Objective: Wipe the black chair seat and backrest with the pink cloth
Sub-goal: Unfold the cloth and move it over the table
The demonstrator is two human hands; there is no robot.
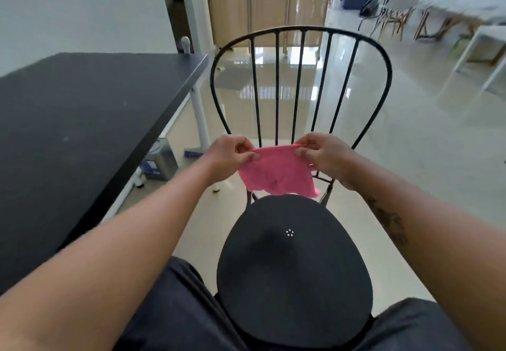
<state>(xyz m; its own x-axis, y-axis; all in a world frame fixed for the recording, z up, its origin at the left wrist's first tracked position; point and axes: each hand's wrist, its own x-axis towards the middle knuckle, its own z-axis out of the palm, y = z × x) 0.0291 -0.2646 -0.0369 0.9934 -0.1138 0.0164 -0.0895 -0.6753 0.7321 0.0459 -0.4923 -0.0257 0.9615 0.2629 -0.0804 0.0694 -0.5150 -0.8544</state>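
Above the rear of the black chair seat [294, 268], a pink cloth [276, 172] hangs spread, thin and slightly rumpled, its lower edge ragged. Left hand [230, 156] and right hand [321, 156] each pinch an upper corner between thumb and curled fingers. Spindle backrest [301, 82] stands just behind the cloth.

Seat [294, 268] top open from above, backrest bars [299, 82] fencing the far side, black counter [82, 120] crowding the left, floor [424, 145] open right.

left hand [230, 159], right hand [325, 159]: bare | right forearm [391, 222]: dark tattoo | trousers [169, 315]: dark grey, creased
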